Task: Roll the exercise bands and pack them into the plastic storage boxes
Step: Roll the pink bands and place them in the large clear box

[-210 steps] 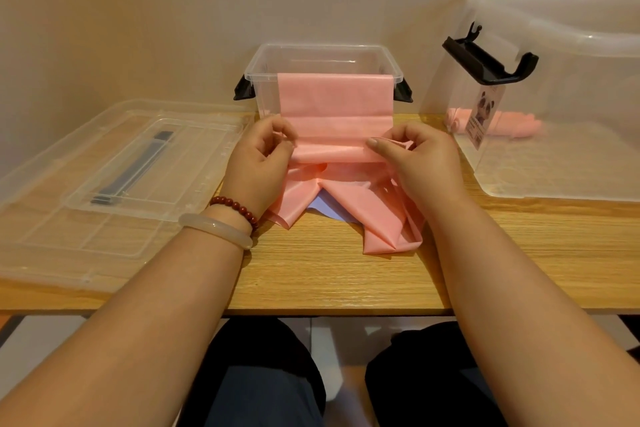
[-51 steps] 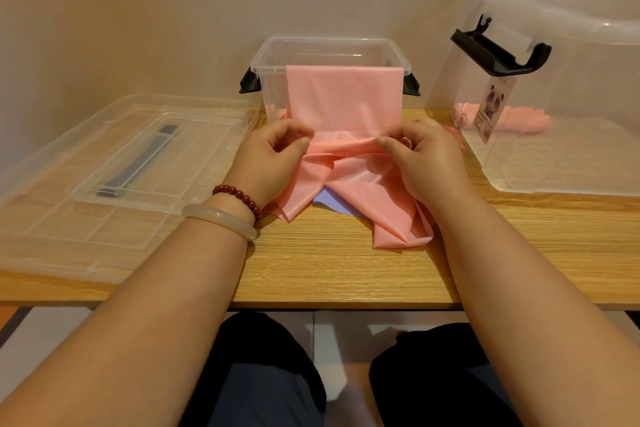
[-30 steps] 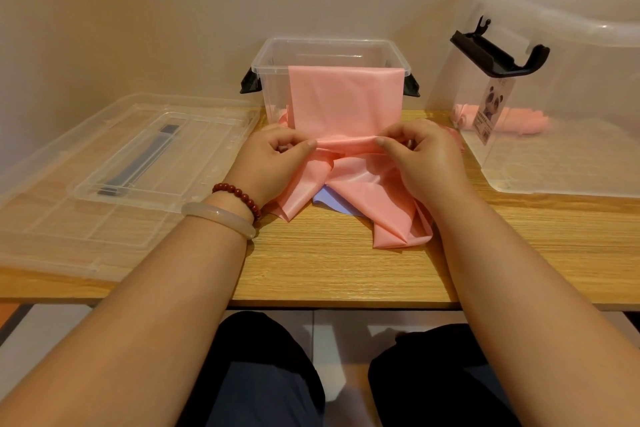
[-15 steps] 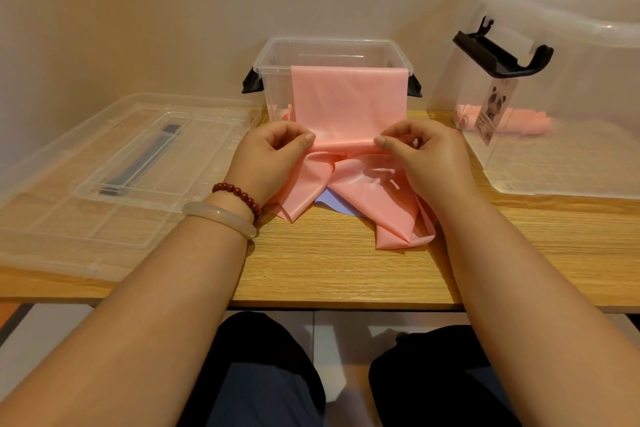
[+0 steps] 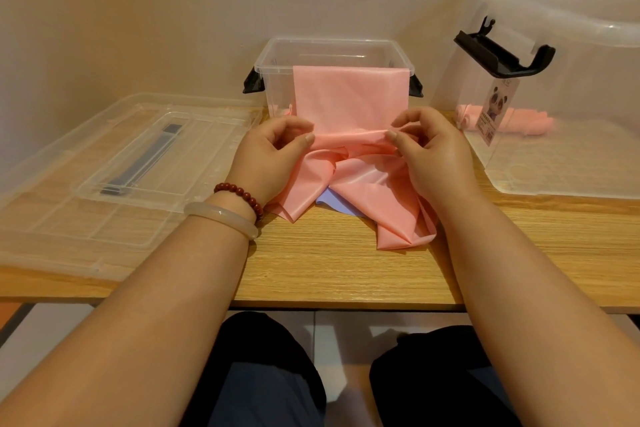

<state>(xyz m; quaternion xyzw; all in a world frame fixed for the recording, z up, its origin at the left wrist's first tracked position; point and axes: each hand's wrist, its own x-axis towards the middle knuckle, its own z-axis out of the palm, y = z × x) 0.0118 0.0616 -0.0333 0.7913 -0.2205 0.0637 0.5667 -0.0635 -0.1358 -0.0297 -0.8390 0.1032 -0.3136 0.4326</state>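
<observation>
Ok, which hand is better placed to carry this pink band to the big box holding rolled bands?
Right hand, probably: it pinches the pink band beside the big box; the left hand is farther.

Bare strip along the table's point(image 5: 329, 270) near edge is passable. Clear lids point(image 5: 104, 218) hog the left, the big tipped box point(image 5: 571, 156) (black handle point(image 5: 502, 55) jutting out) the right, and the small box point(image 5: 278, 90), pink band point(image 5: 349, 97) draped over its front wall, blocks the back

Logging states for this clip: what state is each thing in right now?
small box: open, lid off.
pink band: unrolled, draped over small box's rim.
large box: holds rolled bands.
small lid: lying on large lid.
left hand: pinching pink band.
right hand: pinching pink band.
</observation>
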